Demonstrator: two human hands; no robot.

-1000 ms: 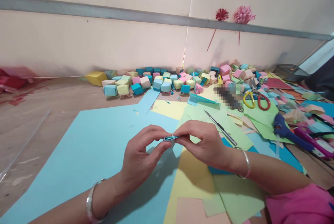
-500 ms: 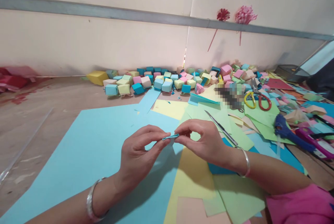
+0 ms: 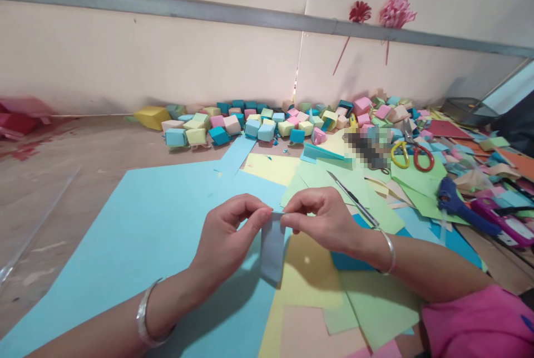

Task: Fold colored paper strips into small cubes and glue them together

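Note:
My left hand [image 3: 225, 238] and my right hand [image 3: 323, 221] each pinch the top edge of a small light blue folded paper piece [image 3: 272, 246]. The piece hangs down between them with its flat face toward me. Both hands hover above a big light blue sheet [image 3: 142, 235] and a yellow sheet [image 3: 308, 271] on the table. There is a silver bangle on each wrist. A thin craft knife [image 3: 352, 197] lies just beyond my right hand.
Several folded paper cubes [image 3: 258, 124] in blue, pink, yellow and green lie along the wall. To the right lie scissors [image 3: 411, 153] with yellow and red handles, a blue tool [image 3: 459, 205], a purple tool [image 3: 507, 224] and many paper scraps. Green sheets [image 3: 375, 308] lie near my right arm.
The paper piece was held level and edge-on between my fingertips. It has since swung down, so it hangs flat and facing me. Both hands stayed in about the same place.

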